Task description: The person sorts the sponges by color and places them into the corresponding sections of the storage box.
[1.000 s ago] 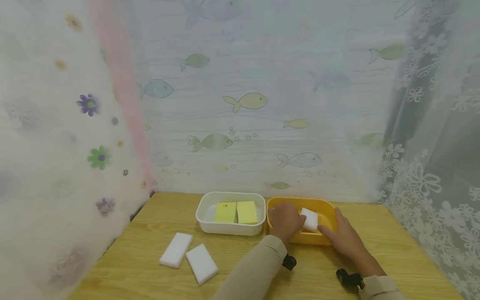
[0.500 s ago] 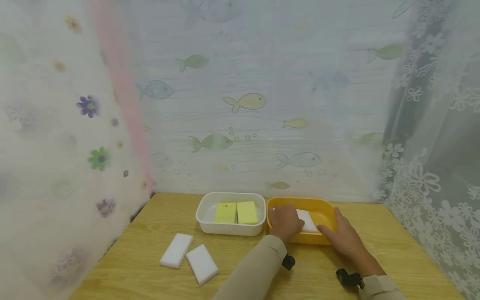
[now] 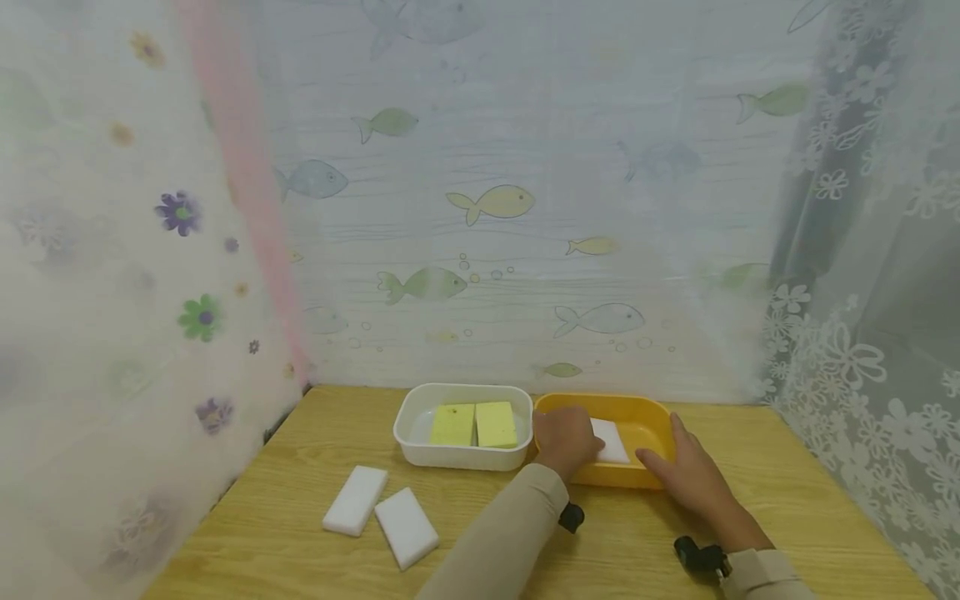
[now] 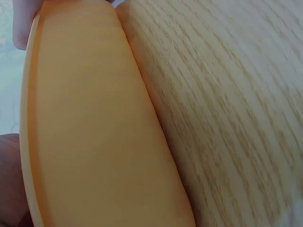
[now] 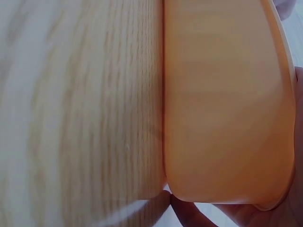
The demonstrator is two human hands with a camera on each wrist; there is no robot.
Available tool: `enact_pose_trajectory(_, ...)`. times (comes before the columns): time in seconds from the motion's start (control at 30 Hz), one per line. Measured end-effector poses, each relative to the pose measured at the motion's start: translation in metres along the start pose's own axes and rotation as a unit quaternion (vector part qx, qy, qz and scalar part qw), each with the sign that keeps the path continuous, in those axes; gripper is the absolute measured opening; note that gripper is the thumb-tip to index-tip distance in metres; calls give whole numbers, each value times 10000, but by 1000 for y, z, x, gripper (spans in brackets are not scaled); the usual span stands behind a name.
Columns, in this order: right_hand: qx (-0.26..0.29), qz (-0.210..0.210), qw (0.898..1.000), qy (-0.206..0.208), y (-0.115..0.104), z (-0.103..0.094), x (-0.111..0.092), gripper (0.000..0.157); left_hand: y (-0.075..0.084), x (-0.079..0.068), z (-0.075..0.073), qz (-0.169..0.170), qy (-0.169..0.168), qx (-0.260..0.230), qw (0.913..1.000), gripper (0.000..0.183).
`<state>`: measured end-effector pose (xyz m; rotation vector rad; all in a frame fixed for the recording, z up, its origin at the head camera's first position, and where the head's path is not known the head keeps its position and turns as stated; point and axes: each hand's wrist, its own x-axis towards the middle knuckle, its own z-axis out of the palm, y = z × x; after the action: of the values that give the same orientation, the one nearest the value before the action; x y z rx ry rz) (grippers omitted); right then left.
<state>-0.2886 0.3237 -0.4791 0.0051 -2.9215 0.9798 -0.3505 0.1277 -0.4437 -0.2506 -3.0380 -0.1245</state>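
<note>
My left hand [image 3: 567, 437] reaches into the orange plastic container [image 3: 618, 476] with its fingers curled over a white sponge block [image 3: 610, 442]. Its thumb lies against the block; the other fingertips and the block's left part are hidden under the hand. The right hand [image 3: 690, 475] grips the container's right end, thumb at the front rim and fingers along the outer side. The left wrist view mostly holds the container's side wall [image 4: 99, 118]. In the right wrist view, fingers [image 5: 191, 215] wrap round the container's end.
Left of the orange container, close against it, stands a white container [image 3: 461, 457] holding two yellow sponge blocks [image 3: 496, 425]. Two more white sponge blocks [image 3: 407, 528] lie on the wooden table [image 3: 247, 533] at the front left. Patterned curtains [image 3: 480, 167] hang behind the table.
Inside the orange container, the white sponge block has gone from tilted to lying flatter and shifted left, the left hand moving slightly left with it. The right hand has stayed on the container.
</note>
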Motion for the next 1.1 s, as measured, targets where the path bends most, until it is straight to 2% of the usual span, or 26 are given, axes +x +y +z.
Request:
enact_pose_trajectory(0.2, 2, 8, 10000, 3, 1, 0, 1, 111, 4, 2, 2, 66, 165, -129, 9998, 51)
enact_pose_trajectory(0.43, 80, 9, 10000, -4, 1, 0, 0, 111, 3, 1, 2, 165, -145, -235, 9995, 46)
enact_pose_trajectory(0.7, 37, 32, 10000, 34, 2, 1, 1, 110, -1, -1, 5, 669, 42, -592, 9960, 52)
enact_pose_trajectory(0.87, 47, 57, 10000, -44, 1, -1, 0, 110, -1, -1, 5, 578, -79, -518, 9970, 55)
enact_pose_trajectory(1.0, 58, 12, 10000, -32, 2, 0, 0, 109, 0, 0, 6, 440, -138, -385, 9982, 49)
enact_pose_trajectory(1.1, 52, -39, 10000, 24, 4, 1, 0, 109, 0, 0, 6, 404, -53, -220, 9989, 42)
